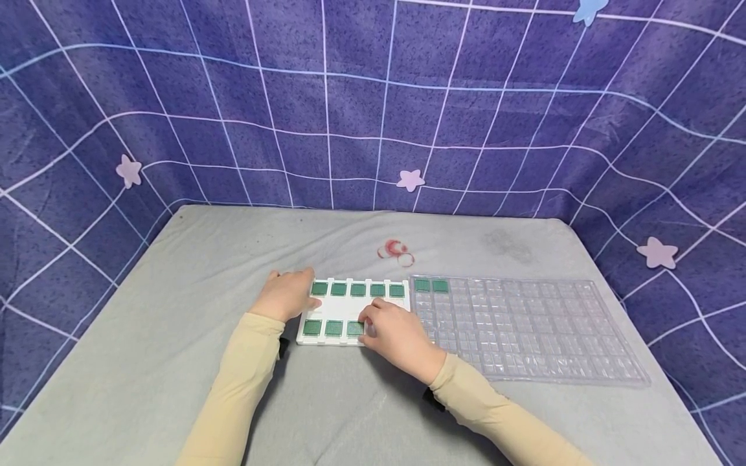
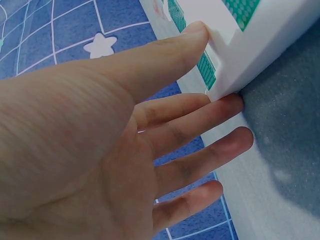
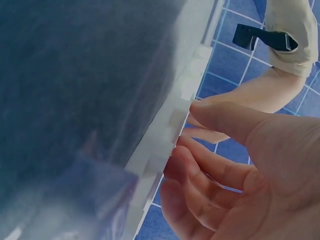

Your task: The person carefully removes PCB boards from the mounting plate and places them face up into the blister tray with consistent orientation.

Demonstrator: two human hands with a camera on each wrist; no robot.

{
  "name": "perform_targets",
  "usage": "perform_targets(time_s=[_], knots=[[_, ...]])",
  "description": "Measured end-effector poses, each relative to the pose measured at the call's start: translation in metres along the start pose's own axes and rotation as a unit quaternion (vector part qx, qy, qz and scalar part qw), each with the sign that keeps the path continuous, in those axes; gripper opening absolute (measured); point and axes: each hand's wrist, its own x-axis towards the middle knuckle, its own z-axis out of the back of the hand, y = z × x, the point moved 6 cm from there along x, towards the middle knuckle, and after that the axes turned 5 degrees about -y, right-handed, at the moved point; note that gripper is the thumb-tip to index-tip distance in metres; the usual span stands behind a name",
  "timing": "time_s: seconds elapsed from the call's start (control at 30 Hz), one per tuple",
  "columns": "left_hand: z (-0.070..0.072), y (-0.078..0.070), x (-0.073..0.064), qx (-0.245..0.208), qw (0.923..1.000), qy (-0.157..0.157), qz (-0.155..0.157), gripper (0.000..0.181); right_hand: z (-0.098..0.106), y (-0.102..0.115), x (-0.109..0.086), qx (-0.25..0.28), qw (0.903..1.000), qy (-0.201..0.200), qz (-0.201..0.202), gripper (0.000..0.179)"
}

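My left hand (image 1: 283, 296) holds the left end of a white tray (image 1: 336, 307), its thumb (image 2: 165, 57) on the top face and fingertips at the edge. Several small green square chips (image 1: 334, 329) with a dotted grid sit in two rows of the tray. Over the front row, my right hand (image 1: 399, 334) has thumb and index finger around the rightmost visible green chip (image 1: 355, 329). This hand covers the tray's front right part. In the right wrist view, the chip is hidden and the fingertips stand right at the tray's edge (image 3: 175, 117).
To the right lies a clear plastic tray (image 1: 536, 323) with many compartments; two green chips (image 1: 431, 285) sit in its far left corner. Red ring marks (image 1: 396, 249) show on the grey cloth (image 1: 175, 291). A purple gridded curtain (image 1: 361, 110) surrounds the table.
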Motion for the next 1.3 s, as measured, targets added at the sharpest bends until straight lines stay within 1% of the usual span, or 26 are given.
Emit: perform_targets(time_s=[0.23, 0.53, 0.87, 1.1, 1.3], knots=[[-0.0008, -0.0004, 0.0001, 0.001, 1.0, -0.001, 0.0, 0.049, -0.0012, 0.0007, 0.0003, -0.004, 1.0, -0.007, -0.005, 0.028], [0.0006, 0.0, -0.001, 0.004, 1.0, -0.002, 0.0, 0.046, -0.0012, 0.0057, 0.002, -0.013, 0.9996, -0.016, -0.017, 0.025], [0.0005, -0.0012, 0.0, 0.006, 1.0, -0.004, -0.001, 0.046, -0.003, 0.0045, 0.0016, -0.019, 0.9995, -0.026, -0.005, 0.023], [-0.0001, -0.0017, 0.0002, 0.004, 1.0, 0.001, 0.0, 0.047, -0.0041, 0.0036, 0.0014, -0.009, 0.9997, -0.021, -0.009, 0.024], [0.0002, -0.0015, 0.0008, 0.008, 1.0, -0.004, -0.001, 0.047, -0.0029, 0.0042, 0.0019, -0.009, 0.9997, -0.024, -0.003, 0.024]])
